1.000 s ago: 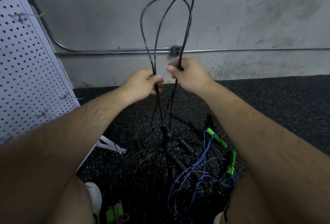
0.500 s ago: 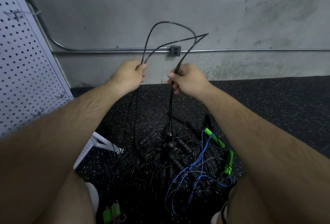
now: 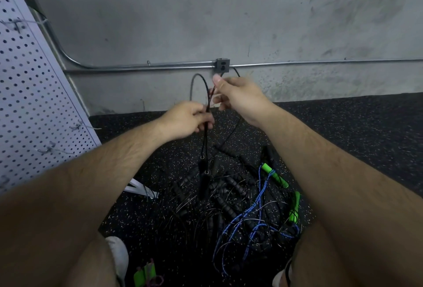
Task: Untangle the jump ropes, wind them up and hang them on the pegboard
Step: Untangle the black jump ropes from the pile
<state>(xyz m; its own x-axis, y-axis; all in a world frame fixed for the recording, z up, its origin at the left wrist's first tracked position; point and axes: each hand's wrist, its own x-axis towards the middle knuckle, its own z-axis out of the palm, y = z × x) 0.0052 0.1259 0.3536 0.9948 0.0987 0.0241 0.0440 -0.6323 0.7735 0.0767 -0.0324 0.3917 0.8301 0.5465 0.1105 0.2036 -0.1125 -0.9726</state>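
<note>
Lower, smaller black rope loop [image 3: 207,90] now in left hand [image 3: 185,120], right hand [image 3: 238,97]

Black rope [image 3: 204,142] looped, handles [image 3: 202,167] dangling over tangled pile [image 3: 229,204].

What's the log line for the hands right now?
left hand: grips black rope | right hand: pinches same rope | pile: on floor

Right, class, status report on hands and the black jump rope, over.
Left hand and right hand both grip the black rope. Small loop above, handles hanging below. Tangled pile underneath; pegboard at left.
</note>
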